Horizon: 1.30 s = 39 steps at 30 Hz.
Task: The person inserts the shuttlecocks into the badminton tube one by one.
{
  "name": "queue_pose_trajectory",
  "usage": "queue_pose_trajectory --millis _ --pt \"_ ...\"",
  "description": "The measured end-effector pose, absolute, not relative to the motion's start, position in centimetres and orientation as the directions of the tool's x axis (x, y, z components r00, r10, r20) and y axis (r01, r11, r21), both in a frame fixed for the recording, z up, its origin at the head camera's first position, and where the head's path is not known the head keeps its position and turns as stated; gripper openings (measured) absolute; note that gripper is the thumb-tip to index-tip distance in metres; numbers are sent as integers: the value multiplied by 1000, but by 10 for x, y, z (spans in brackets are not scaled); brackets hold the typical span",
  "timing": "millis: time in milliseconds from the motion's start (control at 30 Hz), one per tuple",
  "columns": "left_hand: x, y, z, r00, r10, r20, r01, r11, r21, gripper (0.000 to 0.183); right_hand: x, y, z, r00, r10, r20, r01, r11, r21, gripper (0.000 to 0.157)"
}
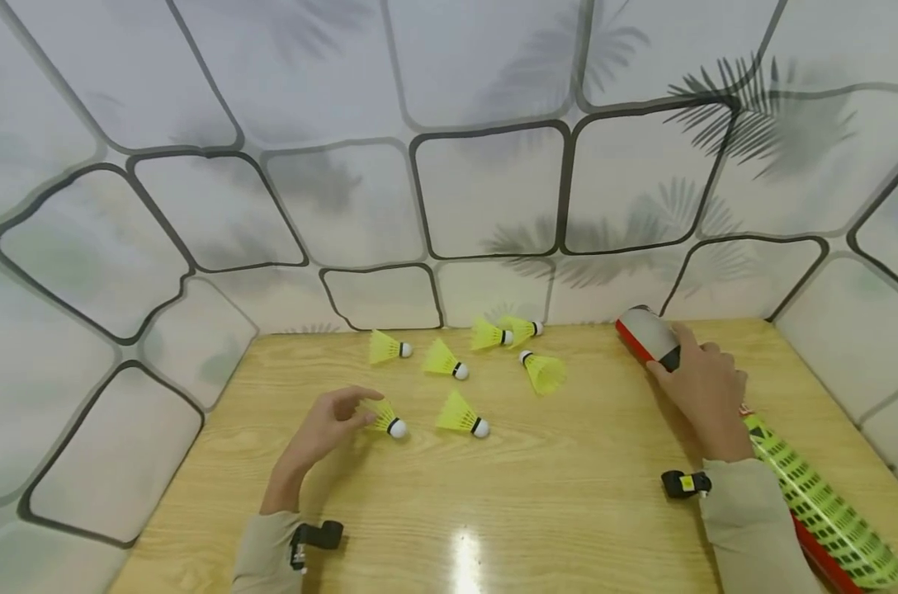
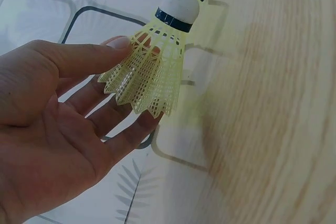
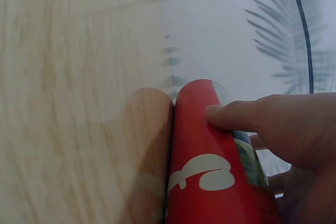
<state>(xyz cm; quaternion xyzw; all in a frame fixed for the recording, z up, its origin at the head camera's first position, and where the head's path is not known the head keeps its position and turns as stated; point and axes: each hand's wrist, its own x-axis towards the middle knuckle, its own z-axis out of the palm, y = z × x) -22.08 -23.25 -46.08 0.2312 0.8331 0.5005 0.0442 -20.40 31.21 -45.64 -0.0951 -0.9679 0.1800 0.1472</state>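
My left hand point(image 1: 335, 422) pinches a yellow shuttlecock point(image 1: 384, 418) by its skirt. In the left wrist view, the thumb lies on the near side of that shuttlecock's mesh skirt point(image 2: 147, 80), the other fingers behind it, and the white cork with its dark band points away from the palm. My right hand point(image 1: 705, 384) grips the far part of a long red and grey tube point(image 1: 645, 330) lying at the right of the table. The thumb presses its red side point(image 3: 197, 135) in the right wrist view, with the fingers partly hidden behind the tube.
Several other yellow shuttlecocks lie beyond the left hand, one point(image 1: 460, 415) just to its right and another point(image 1: 544, 374) nearest the tube. Patterned wall covering point(image 1: 493, 190) rises behind the wooden table point(image 1: 538, 503) and along both sides. The tube's green-gridded near end point(image 1: 835, 511) runs under the right forearm.
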Motion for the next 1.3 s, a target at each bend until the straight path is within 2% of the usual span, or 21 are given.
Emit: queue_pose_trajectory --millis 467,767,1033,1300 --pt "-221 -232 -449 -924 335 187 321 410 854 31 -196 295 -422 -891 239 386 49 896 -441 75" --pt "-225 -226 -437 -921 317 225 346 405 846 32 -179 287 -391 -832 220 510 -35 896 -443 79" --pt "-230 -218 -423 -934 269 235 332 412 849 30 -168 281 -376 -765 207 610 -115 888 -446 74" --pt "-235 -203 -409 -928 244 282 355 350 867 30 -157 280 -366 -762 191 619 -141 884 -446 76"
